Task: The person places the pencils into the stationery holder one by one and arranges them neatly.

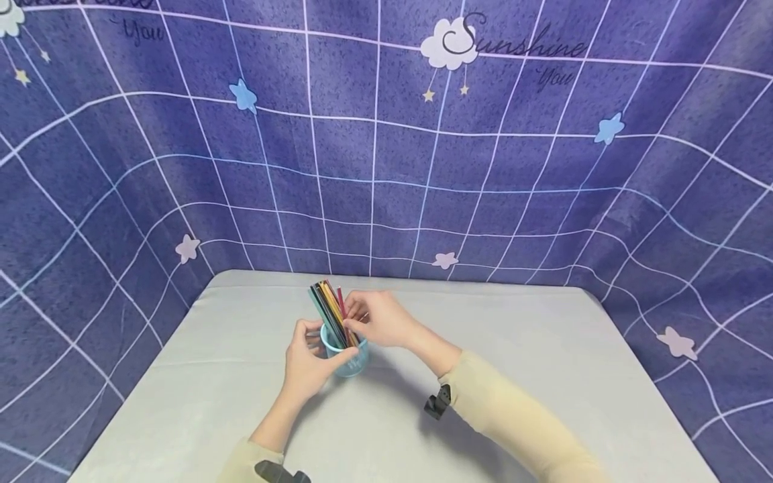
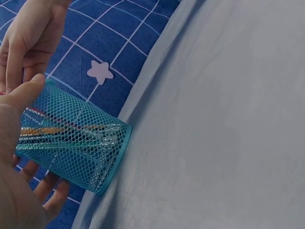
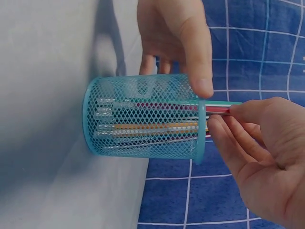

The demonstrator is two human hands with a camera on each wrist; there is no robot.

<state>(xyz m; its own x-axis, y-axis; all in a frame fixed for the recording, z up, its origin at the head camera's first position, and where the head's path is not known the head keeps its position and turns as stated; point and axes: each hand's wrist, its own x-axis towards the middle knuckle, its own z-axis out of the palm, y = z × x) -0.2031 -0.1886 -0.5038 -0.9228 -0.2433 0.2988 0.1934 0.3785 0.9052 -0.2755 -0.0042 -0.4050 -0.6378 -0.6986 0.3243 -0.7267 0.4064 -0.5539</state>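
A light-blue mesh pen cup stands upright on the table, holding several slim coloured pencils in green, black, yellow and red that lean to the left in the head view. My left hand holds the cup from its left side, thumb along the near rim and fingers round the far side. Over the rim, my right hand pinches a red pencil between thumb and fingertips. Its lower part stands inside the cup, seen through the mesh.
A pale grey cloth covers the table. Behind and along both sides hangs a blue curtain with grid lines, stars and clouds. Each forearm wears a dark wrist camera.
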